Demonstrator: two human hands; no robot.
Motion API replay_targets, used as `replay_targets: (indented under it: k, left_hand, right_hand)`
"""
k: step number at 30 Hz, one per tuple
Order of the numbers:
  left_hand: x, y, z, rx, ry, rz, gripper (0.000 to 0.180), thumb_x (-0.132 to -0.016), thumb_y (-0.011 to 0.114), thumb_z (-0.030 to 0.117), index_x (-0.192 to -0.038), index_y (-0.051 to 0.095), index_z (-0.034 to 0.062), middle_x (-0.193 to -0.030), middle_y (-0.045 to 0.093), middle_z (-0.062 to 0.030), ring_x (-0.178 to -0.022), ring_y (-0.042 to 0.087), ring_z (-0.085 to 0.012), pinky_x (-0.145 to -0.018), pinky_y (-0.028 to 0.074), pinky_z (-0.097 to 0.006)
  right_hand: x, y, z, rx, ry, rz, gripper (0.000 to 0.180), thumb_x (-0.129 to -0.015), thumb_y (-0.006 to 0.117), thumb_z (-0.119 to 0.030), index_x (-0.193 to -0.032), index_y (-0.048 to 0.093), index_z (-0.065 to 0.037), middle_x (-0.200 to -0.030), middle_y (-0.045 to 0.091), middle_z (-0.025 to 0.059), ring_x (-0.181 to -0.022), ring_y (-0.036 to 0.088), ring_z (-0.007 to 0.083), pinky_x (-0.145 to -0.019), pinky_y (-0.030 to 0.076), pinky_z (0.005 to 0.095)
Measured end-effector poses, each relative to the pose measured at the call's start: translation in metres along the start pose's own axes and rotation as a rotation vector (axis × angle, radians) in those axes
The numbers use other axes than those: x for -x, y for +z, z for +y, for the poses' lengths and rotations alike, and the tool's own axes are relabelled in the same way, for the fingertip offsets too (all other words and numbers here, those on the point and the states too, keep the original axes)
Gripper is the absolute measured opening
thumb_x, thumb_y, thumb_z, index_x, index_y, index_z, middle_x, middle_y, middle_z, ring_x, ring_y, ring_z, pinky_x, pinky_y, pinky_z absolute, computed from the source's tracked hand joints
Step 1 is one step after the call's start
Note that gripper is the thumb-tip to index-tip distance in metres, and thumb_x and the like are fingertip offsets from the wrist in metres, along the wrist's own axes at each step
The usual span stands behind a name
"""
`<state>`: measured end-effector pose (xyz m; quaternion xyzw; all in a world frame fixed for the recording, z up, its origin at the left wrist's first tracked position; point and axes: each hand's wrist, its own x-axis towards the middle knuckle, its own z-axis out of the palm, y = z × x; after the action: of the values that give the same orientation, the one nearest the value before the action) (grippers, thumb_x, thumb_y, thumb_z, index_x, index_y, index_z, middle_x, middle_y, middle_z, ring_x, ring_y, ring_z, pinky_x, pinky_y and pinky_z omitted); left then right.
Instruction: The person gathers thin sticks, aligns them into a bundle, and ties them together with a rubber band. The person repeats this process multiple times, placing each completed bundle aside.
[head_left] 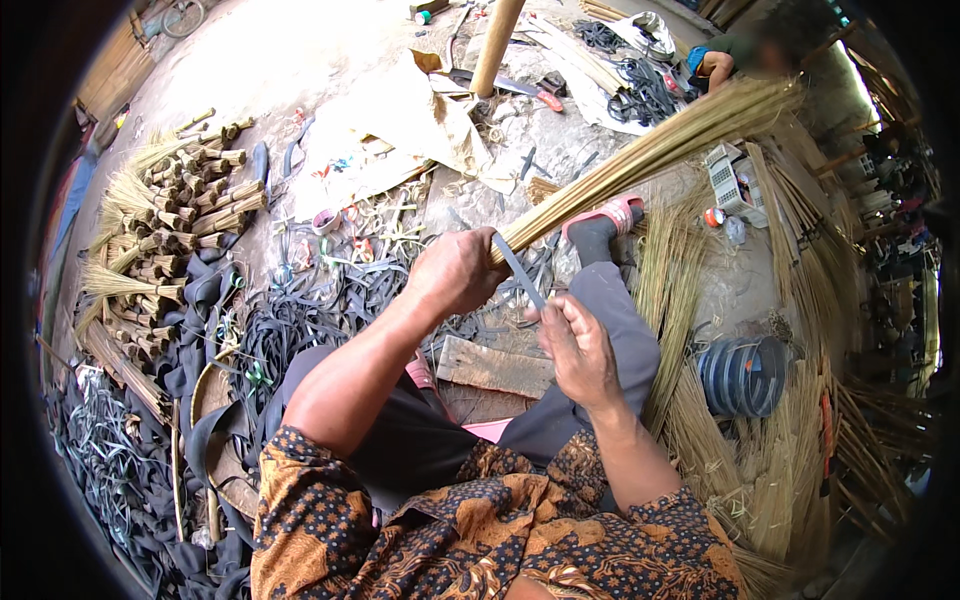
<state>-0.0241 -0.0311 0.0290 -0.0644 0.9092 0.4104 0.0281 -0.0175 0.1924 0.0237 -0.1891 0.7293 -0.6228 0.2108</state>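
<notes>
While the left hand [458, 272] clenches the near end of the straw bundle [640, 165], which stretches far right beyond those fingers, the right hand [577, 350] pinches a straight grey strip [518, 268]!

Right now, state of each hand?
Left hand: closed around the near end of the stalk bundle.
Right hand: closed, pinching a grey strip stretched out from the bundle.

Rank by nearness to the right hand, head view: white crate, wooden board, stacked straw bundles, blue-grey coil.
1. Wooden board: just left of the right hand.
2. Blue-grey coil: right.
3. White crate: upper right.
4. Stacked straw bundles: far left.
</notes>
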Motion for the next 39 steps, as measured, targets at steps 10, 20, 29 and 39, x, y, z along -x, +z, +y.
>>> replay_targets:
  k: [10,20,29,39]
  left_hand:
    - [0.029,0.011,0.026,0.684,0.070,-0.986,0.034,-0.092,0.083,0.034,-0.087,0.066,0.0042,-0.061,0.055,0.0030,-0.047,0.052,-0.0091,-0.044,0.041,-0.027]
    - [0.009,0.033,0.012,0.097,0.071,-0.261,0.033,-0.092,0.074,0.032,-0.102,0.066,0.0016,-0.085,0.072,-0.0221,-0.084,0.072,-0.0412,-0.074,0.055,-0.049]
    - [0.007,0.062,-0.009,-0.205,0.136,-0.037,0.022,-0.093,0.064,0.022,-0.105,0.061,0.0035,-0.079,0.071,-0.0234,-0.077,0.072,-0.0445,-0.066,0.058,-0.054]
    - [-0.008,0.069,-0.024,-0.213,0.115,0.112,0.022,-0.093,0.064,0.019,-0.109,0.059,0.0050,-0.091,0.068,-0.0249,-0.087,0.072,-0.0464,-0.075,0.058,-0.054]
  right_hand:
    - [-0.035,-0.057,0.029,0.789,-0.585,-0.121,0.014,-0.092,0.070,-0.011,-0.101,0.062,-0.005,-0.085,0.068,0.0110,-0.077,0.071,0.0309,-0.067,0.056,0.0384]
    - [-0.037,-0.042,-0.048,0.862,-0.089,-0.118,0.026,-0.103,0.058,-0.019,-0.114,0.070,0.001,-0.085,0.073,0.0170,-0.079,0.074,0.0289,-0.073,0.056,0.0400]
    - [-0.064,-0.008,-0.029,0.340,0.174,-0.129,0.039,-0.104,0.061,-0.036,-0.098,0.074,0.000,-0.076,0.072,0.0125,-0.075,0.075,0.0181,-0.071,0.058,0.0301]
    - [-0.018,0.000,-0.005,-0.271,0.359,-0.122,0.020,-0.110,0.051,-0.021,-0.110,0.057,-0.002,-0.078,0.049,-0.0017,-0.062,0.044,0.0054,-0.060,0.044,0.0249]
